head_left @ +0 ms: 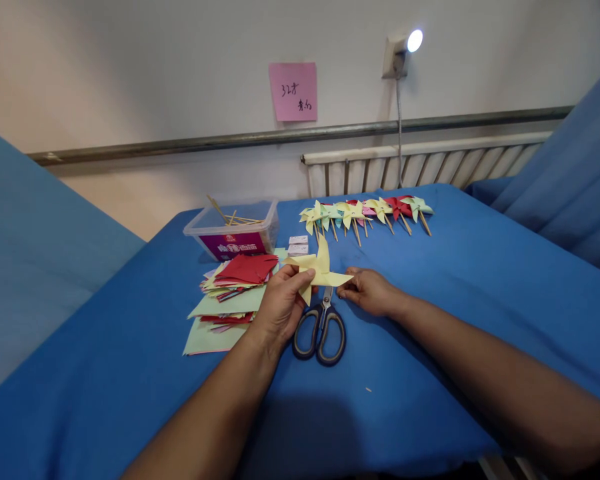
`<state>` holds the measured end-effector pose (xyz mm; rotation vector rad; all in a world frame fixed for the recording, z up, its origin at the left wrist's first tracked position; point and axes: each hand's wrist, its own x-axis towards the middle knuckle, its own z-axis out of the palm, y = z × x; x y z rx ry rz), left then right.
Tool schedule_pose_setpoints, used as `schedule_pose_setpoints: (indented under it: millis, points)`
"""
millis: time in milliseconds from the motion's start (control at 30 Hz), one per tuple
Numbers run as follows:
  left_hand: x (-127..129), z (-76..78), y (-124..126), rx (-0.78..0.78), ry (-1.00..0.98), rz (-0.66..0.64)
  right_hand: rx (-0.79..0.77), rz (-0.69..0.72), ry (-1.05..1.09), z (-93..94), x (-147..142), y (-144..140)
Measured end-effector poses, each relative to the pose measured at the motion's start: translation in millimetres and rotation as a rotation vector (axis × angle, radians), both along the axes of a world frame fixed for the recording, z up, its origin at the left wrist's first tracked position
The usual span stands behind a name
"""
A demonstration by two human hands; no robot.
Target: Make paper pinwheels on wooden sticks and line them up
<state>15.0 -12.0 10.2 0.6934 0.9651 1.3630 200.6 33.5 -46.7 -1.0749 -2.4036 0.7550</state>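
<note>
Paper squares sit in a messy stack left of centre, red ones on top, pale green and yellow underneath, all on the blue cloth covering the table. Just behind the stack, a bit higher in the frame, there's a clear plastic tub with a purple label and some wooden sticks poking out.

Moving right, the left hand comes up from the bottom of the frame and pinches the lower left blade of a yellow paper pinwheel, thumb and fingers closed on the paper. The pinwheel is dead centre of the frame, held just above the cloth. Right under it lie scissors with grey and black handles, blades closed and pointing up toward the pinwheel.

The right hand is just right of centre, fingertips pinched on the tip of the pinwheel's right blade, palm down near the cloth.

Further up and right, a row of finished pinwheels on sticks lies across the far edge of the table: yellow, green, pink, red. On the wall above, a pink sticky note and a small lit lamp.
</note>
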Motion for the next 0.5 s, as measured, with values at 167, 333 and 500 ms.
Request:
schedule_pose_setpoints:
  millis: [167, 333, 500]
  points:
    - [0.9, -0.3, -0.3, -0.001, 0.011, 0.005, 0.037, -0.070, 0.023, -6.1, 1.3, 2.5]
    - [0.3, -0.1, 0.2, 0.004, 0.019, 0.002, 0.091, -0.156, 0.003, -2.8, 6.6, 6.1]
    - [-3.5, -0.9, 1.7, 0.013, 0.026, 0.023, 0.022, -0.195, 0.000, 9.5, 19.3, 5.9]
